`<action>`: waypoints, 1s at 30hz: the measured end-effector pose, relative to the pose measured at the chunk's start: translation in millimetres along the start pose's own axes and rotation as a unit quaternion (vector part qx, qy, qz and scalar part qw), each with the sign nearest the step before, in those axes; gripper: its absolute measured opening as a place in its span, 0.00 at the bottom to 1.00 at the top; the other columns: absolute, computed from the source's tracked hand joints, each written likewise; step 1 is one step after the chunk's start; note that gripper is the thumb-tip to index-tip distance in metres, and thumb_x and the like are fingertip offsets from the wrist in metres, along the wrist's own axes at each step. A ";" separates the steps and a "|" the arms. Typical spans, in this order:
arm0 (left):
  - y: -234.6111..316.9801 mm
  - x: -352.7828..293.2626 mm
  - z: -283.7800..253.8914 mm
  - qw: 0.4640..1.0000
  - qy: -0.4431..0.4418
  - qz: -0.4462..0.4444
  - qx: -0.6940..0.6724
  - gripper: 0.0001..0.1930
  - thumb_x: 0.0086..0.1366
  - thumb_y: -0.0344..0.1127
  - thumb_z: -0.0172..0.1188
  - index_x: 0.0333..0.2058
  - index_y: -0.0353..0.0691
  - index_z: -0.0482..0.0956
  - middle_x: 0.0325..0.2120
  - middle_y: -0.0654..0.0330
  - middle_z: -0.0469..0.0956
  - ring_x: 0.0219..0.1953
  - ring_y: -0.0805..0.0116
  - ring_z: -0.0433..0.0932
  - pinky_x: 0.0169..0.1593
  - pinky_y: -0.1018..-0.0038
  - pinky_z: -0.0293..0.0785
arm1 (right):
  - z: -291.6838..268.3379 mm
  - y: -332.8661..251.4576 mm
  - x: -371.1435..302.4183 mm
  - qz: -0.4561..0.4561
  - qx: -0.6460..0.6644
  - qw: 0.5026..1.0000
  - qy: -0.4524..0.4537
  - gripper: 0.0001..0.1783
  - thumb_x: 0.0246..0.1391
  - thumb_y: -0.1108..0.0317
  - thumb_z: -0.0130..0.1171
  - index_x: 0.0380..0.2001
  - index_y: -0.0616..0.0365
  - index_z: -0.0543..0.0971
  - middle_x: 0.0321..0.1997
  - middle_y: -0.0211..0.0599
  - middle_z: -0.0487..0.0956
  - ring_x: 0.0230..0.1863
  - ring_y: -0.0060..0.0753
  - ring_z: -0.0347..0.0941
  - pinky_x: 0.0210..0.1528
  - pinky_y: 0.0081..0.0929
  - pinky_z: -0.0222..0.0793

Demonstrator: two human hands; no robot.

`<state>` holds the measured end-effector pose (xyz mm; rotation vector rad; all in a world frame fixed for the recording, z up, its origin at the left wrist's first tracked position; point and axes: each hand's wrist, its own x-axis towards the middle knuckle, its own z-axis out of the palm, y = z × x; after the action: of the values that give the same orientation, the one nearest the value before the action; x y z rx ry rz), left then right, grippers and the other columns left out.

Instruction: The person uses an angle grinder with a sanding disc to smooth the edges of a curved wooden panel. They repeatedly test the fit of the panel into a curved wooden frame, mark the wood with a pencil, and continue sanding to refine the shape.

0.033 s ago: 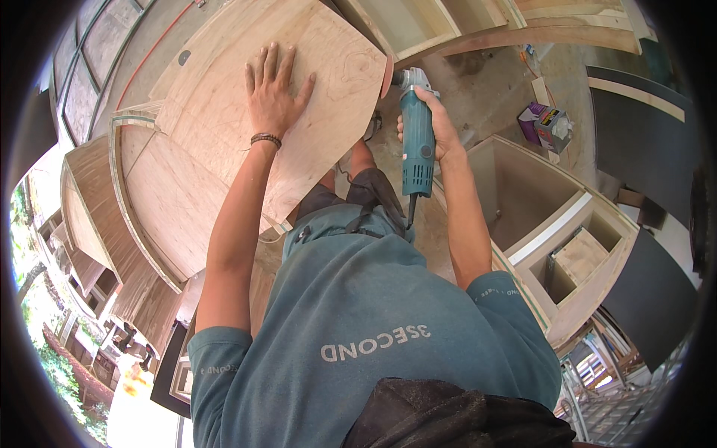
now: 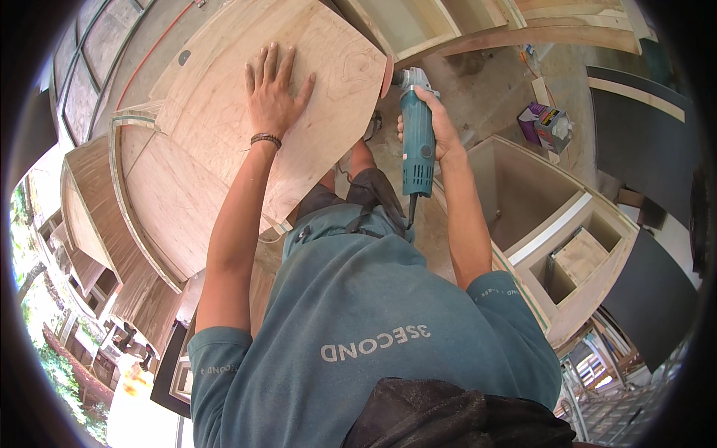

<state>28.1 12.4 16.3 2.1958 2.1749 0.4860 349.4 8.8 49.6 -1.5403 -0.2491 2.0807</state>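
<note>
Item: curved plywood panel point(image 2: 224, 127), broad, pale, resting on a rounded wooden frame point(image 2: 142, 216) left of centre. Judged stiff, fairly light for its area, rough-faced and unlikely to slip; edges likely splintery. Best steadied flat-palmed on its face.
Left hand point(image 2: 272, 89): grip spread wide, pressed flat on the panel.
Right hand point(image 2: 437, 131): grip wrapped tight round a teal angle grinder point(image 2: 417, 145), disc at the panel's right edge. Grinder judged heavy, rigid; hold by the body.
Nearby: open wooden cabinet point(image 2: 553, 231).
</note>
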 end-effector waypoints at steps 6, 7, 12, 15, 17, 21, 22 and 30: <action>-0.5 -0.2 0.9 1.000 0.003 0.000 -0.003 0.34 0.69 0.62 0.55 0.69 0.56 0.69 0.72 0.57 0.62 0.76 0.59 0.55 0.78 0.53 0.43 | -0.2 -4.0 0.0 -0.003 0.001 1.000 -0.004 0.33 0.60 0.40 0.63 0.43 0.64 0.74 0.27 0.44 0.81 0.22 0.34 0.81 0.24 0.32 0.83; -0.4 -0.1 0.9 1.000 0.003 0.000 -0.004 0.34 0.69 0.62 0.55 0.69 0.56 0.69 0.72 0.57 0.62 0.76 0.59 0.55 0.78 0.53 0.43 | 0.0 -4.5 -0.1 -0.003 0.002 1.000 -0.004 0.33 0.59 0.40 0.63 0.43 0.64 0.74 0.27 0.44 0.81 0.22 0.34 0.81 0.24 0.32 0.83; 1.0 0.0 -0.9 1.000 0.005 0.000 -0.008 0.33 0.69 0.61 0.55 0.69 0.55 0.70 0.72 0.57 0.63 0.76 0.59 0.55 0.78 0.53 0.44 | -2.8 -5.1 2.4 0.006 0.005 1.000 -0.004 0.34 0.59 0.40 0.63 0.43 0.65 0.73 0.27 0.45 0.80 0.22 0.34 0.81 0.24 0.32 0.83; 1.4 0.0 -1.9 1.000 0.007 0.000 -0.011 0.33 0.69 0.61 0.56 0.69 0.55 0.70 0.72 0.57 0.63 0.76 0.59 0.55 0.78 0.53 0.44 | -2.5 -6.5 2.0 0.009 0.002 1.000 -0.002 0.34 0.59 0.40 0.63 0.43 0.66 0.73 0.27 0.45 0.80 0.22 0.34 0.80 0.24 0.32 0.83; 1.4 -0.1 -2.4 1.000 0.008 0.000 -0.012 0.33 0.69 0.60 0.56 0.69 0.54 0.70 0.72 0.56 0.63 0.76 0.59 0.55 0.78 0.53 0.44 | -1.7 -7.7 1.4 0.009 0.000 1.000 -0.001 0.34 0.59 0.40 0.63 0.43 0.65 0.73 0.27 0.45 0.80 0.22 0.35 0.80 0.24 0.33 0.83; 1.3 0.3 -3.3 1.000 0.007 0.003 -0.016 0.33 0.69 0.60 0.57 0.69 0.54 0.70 0.72 0.55 0.63 0.76 0.57 0.55 0.77 0.52 0.45 | -1.3 -8.5 1.9 0.011 0.001 1.000 -0.001 0.33 0.60 0.40 0.63 0.42 0.64 0.74 0.27 0.45 0.80 0.22 0.35 0.81 0.24 0.33 0.83; 1.3 0.5 -3.5 1.000 0.007 0.004 -0.017 0.33 0.69 0.60 0.57 0.69 0.53 0.70 0.72 0.54 0.63 0.76 0.57 0.55 0.77 0.51 0.45 | -1.3 -8.5 2.3 0.012 0.003 1.000 -0.002 0.32 0.60 0.40 0.63 0.42 0.64 0.74 0.26 0.45 0.81 0.22 0.35 0.81 0.24 0.34 0.83; 1.0 0.6 -1.7 1.000 0.013 0.006 -0.020 0.33 0.69 0.60 0.57 0.68 0.53 0.71 0.72 0.54 0.63 0.75 0.56 0.56 0.77 0.51 0.45 | -0.2 -3.3 -0.2 0.009 0.010 1.000 -0.005 0.32 0.59 0.40 0.64 0.42 0.63 0.74 0.27 0.43 0.81 0.22 0.34 0.81 0.25 0.33 0.83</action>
<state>28.7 12.6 18.3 2.1967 2.1456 0.5563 350.6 11.4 51.2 -1.5274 -0.2185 2.0988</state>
